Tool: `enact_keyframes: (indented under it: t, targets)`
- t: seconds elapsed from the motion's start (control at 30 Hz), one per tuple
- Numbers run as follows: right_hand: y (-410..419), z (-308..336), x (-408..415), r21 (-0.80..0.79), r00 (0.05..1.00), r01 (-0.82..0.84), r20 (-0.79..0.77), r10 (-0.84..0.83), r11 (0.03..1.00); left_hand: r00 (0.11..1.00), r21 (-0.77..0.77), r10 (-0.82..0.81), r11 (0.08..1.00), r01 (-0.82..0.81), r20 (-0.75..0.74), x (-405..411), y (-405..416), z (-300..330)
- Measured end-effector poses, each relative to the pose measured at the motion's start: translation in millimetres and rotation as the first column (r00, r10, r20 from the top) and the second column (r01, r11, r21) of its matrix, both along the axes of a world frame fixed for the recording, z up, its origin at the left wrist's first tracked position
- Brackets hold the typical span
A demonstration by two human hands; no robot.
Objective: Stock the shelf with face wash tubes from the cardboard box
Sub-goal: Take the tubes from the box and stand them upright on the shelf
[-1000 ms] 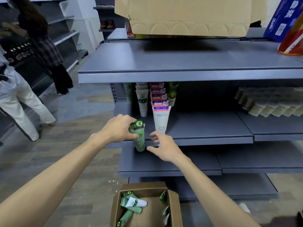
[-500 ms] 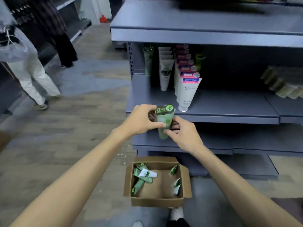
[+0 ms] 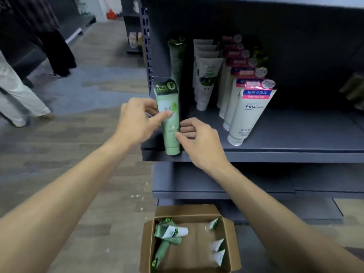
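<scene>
Both forearms extended. Left hand point(image 3: 137, 117) and right hand point(image 3: 197, 138) pinch green tube point(image 3: 170, 123) from either side; tube upright, cap on shelf point(image 3: 275, 154) front edge.

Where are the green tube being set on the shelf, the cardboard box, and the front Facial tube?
green tube point(image 3: 171, 133): head view, lower body between the hands.
cardboard box point(image 3: 234, 245): head view, right wall.
front Facial tube point(image 3: 249, 117): head view, white body under the pink label.
</scene>
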State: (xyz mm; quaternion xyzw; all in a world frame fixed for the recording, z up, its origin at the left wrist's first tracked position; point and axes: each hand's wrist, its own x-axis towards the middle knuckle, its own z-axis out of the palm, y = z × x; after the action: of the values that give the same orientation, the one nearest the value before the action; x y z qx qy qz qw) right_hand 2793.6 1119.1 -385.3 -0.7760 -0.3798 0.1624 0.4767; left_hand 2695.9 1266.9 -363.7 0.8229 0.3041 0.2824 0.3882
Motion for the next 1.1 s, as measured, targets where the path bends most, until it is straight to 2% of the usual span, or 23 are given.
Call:
enact_keyframes:
  t: [0.13,0.4,0.6,0.8,0.93,1.1]
  targets:
    - [9,-6,10,0.057,0.999,0.019,-0.037,-0.017,0.998,0.995,-0.105,-0.058,0.992,0.067,0.083,16,16,6]
    - [28,-24,30,0.057,1.000,-0.006,0.019,0.005,0.998,0.983,-0.007,-0.144,0.989,0.146,0.111,65,61,5]
    - [39,-34,45,0.086,0.999,0.033,0.009,-0.034,0.996,0.983,0.051,-0.142,0.989,0.137,0.118,102,88,4]
    - [49,-30,59,0.109,0.998,0.064,-0.014,-0.063,0.992,0.994,0.276,-0.113,0.955,0.107,0.005,130,109,8]
    - [51,-37,63,0.125,0.996,0.071,-0.064,-0.063,0.990,0.991,0.250,-0.128,0.961,0.116,0.033,136,123,3]
    - [52,-46,61,0.233,0.985,0.122,-0.150,-0.088,0.965,0.989,0.251,-0.145,0.959,0.134,0.024,141,129,3]
